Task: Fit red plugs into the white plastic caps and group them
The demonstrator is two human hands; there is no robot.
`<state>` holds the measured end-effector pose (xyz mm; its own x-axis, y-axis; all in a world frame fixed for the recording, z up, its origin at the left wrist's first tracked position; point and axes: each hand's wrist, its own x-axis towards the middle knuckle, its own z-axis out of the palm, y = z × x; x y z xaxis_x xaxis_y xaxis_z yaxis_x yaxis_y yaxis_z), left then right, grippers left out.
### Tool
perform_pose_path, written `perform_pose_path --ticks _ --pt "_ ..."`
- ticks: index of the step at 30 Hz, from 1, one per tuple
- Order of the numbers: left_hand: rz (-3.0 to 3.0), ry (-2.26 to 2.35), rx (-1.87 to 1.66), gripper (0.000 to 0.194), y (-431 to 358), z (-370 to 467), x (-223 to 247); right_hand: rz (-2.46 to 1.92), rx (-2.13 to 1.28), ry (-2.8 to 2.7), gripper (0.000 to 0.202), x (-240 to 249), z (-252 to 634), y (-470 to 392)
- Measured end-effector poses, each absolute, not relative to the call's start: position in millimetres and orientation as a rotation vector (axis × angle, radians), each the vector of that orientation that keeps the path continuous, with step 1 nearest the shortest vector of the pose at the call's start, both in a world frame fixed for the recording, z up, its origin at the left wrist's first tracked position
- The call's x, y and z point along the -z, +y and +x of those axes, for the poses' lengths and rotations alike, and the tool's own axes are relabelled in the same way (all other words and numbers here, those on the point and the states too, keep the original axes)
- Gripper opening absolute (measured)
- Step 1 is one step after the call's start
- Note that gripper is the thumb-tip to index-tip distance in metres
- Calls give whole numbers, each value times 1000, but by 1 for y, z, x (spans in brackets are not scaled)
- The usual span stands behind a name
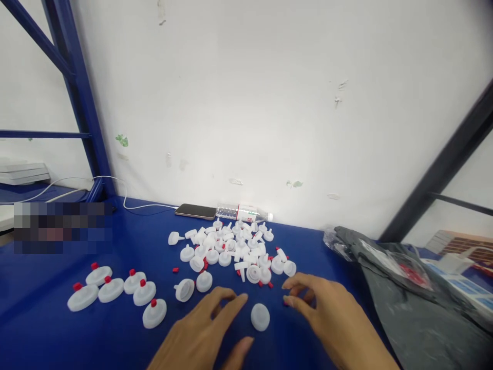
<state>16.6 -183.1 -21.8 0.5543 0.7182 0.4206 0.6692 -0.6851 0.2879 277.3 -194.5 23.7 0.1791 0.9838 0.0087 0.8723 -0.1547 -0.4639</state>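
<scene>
Toward the counter's near edge, our left hand hangs beside a white cap, grip wide; our right hand's grip, slightly parted, is at a red cap.

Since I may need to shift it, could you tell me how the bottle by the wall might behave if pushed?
The bottle would probably roll, since it lies on its side, though the wall behind might stop it. Its clear, thin-looking sides could dent when squeezed. Whether it holds liquid is unclear.
</scene>
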Motion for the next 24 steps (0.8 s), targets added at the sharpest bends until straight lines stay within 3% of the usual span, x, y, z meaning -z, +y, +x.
perform_pose_path --ticks 5,11,15,20,24 --pt "2597 1264 -414 67 -181 48 28 -2133 -535 -1769 10 -14 286 -188" --pt "2512 1258 -319 45 -181 52 18 -2012 -598 -1805 14 -13 280 -185" --pt "2506 1220 -382 32 -183 49 20 -1698 -721 -1780 11 -23 271 -193" --pt "2545 1210 -442 44 -184 48 26 -1507 -678 -1831 21 -39 260 -205" --pt "2595 1193 -390 41 -183 50 25 -1471 -812 -1854 9 -48 254 -205"
